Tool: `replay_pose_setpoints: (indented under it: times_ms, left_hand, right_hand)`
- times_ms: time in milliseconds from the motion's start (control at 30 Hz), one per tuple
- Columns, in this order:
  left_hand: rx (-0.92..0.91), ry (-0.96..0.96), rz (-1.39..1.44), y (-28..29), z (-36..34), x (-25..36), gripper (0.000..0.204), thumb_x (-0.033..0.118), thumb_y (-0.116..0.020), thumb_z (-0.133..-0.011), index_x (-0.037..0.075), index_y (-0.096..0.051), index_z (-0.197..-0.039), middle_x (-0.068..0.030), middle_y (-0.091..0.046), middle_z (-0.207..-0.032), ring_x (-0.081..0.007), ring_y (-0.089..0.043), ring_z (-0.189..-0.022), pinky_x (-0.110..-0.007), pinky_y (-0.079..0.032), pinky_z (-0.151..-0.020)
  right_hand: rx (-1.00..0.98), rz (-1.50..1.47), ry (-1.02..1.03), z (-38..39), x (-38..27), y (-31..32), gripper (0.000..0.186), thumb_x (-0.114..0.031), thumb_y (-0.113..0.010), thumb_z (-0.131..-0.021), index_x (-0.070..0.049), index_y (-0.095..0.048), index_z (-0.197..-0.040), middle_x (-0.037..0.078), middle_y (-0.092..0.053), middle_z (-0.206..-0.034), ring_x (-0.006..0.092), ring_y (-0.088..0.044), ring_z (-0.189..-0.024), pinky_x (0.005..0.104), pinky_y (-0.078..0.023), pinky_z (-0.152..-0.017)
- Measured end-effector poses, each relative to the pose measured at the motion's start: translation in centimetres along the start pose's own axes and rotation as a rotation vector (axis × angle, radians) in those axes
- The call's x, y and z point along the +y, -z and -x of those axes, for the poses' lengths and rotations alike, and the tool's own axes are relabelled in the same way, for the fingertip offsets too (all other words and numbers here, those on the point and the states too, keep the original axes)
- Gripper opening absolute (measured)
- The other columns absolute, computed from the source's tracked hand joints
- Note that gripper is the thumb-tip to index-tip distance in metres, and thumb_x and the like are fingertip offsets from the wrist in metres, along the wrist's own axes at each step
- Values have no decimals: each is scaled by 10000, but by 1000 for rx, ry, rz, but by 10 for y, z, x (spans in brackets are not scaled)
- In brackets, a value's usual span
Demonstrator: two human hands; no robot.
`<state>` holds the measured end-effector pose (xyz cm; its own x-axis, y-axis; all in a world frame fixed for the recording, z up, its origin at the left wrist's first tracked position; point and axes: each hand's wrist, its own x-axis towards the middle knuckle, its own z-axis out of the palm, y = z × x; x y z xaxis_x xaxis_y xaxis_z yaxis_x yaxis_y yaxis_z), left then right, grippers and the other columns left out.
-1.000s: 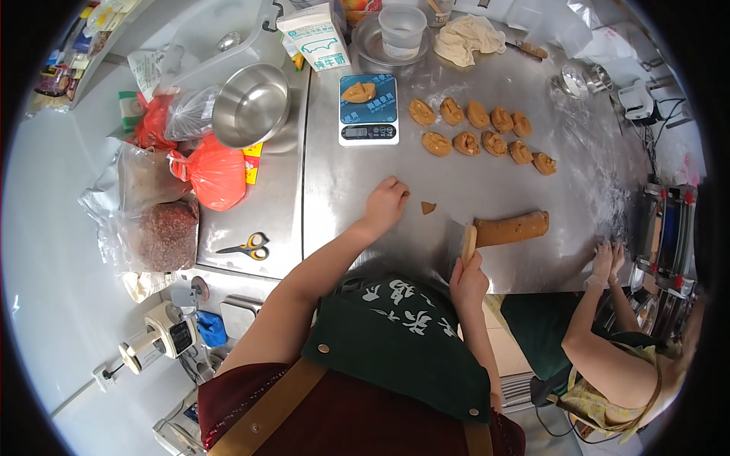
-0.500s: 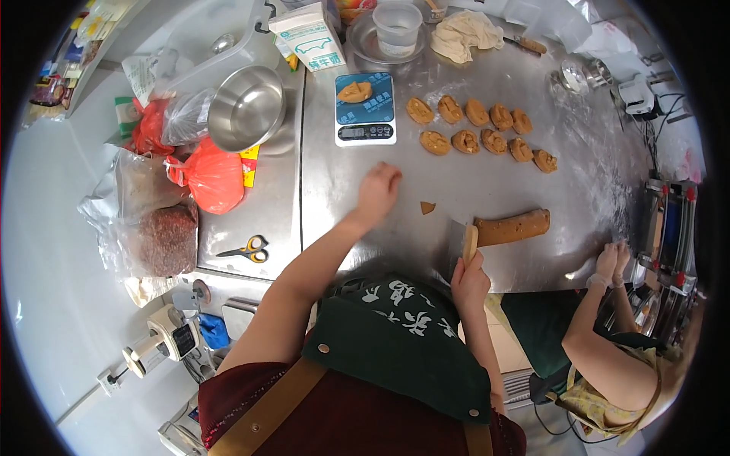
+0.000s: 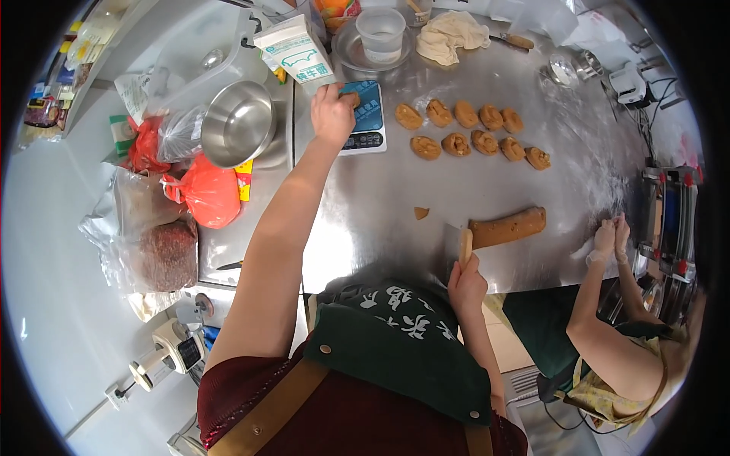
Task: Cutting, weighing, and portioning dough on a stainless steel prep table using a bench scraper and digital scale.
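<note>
My left hand (image 3: 333,115) reaches over the kitchen scale (image 3: 369,110), its fingers closed around a piece of brown dough (image 3: 352,99) on the blue-covered plate. The hand hides most of that piece. Near the table's front edge, my right hand (image 3: 467,283) grips a dough scraper (image 3: 465,247) by its wooden handle, the metal blade standing beside the end of a dough log (image 3: 508,227). A small dough scrap (image 3: 421,213) lies to the left of the log. Behind the log, several cut dough pieces (image 3: 456,144) are set out in two rows.
Left of the scale stand a steel bowl (image 3: 239,124), a red plastic bag (image 3: 210,191) and a milk carton (image 3: 295,49). A plastic tub (image 3: 380,36), a cloth (image 3: 452,36) and a knife (image 3: 513,41) lie along the back. A co-worker's gloved hands (image 3: 610,237) are at the right.
My left hand has moved forward from the table to the scale and taken hold of the dough piece there. My right hand keeps the scraper beside the log. The view has shifted slightly.
</note>
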<state>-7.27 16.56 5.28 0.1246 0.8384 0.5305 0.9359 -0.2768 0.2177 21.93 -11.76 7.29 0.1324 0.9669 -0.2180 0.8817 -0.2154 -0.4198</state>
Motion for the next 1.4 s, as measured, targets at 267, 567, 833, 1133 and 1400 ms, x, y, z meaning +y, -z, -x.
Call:
replay_pose_setpoints:
  times_ms: [267, 567, 833, 1133, 1400]
  left_hand:
    - [100, 169, 241, 37, 54, 16, 242, 47, -605, -754, 61, -644, -992, -171, -534, -1125, -337, -510, -1011, -392, -403, -877]
    - [-6, 542, 317, 71, 165, 25, 139, 50, -570, -807, 20, -637, -925, -178, -563, -1054, -325, -523, -1020, -373, -417, -876]
    - [-27, 461, 238, 79, 186, 37, 133, -7, -594, -764, 22, -633, -888, -151, -562, -1051, -286, -529, -923, -328, -467, -721]
    - [-29, 371, 296, 68, 148, 39, 135, -13, -583, -768, 16, -622, -893, -150, -556, -1052, -291, -526, -937, -339, -473, -725]
    - [56, 183, 163, 22, 46, 14, 324, 44, -647, -717, 54, -596, -1037, -140, -547, -1072, -321, -515, -968, -404, -422, -827]
  right_hand:
    - [22, 5, 40, 0, 1, 1, 340, -190, -519, -854, 14, -393, -1095, 201, -581, -630, 391, -569, -540, 470, -450, -496]
    - [-17, 62, 42, -1, -2, 3, 337, -190, -522, -846, 16, -405, -1085, 186, -588, -655, 370, -580, -545, 447, -464, -501]
    - [-20, 63, 27, -1, -3, 2, 350, -192, -523, -847, 7, -401, -1108, 194, -591, -664, 373, -583, -558, 459, -463, -511]
    - [-12, 23, 10, -2, -3, 2, 344, -212, -511, -858, 12, -401, -1095, 211, -587, -644, 396, -578, -566, 478, -455, -526]
    - [-14, 22, 6, -2, 1, 0, 349, -190, -526, -845, -2, -409, -1115, 194, -593, -675, 382, -579, -563, 466, -458, -519]
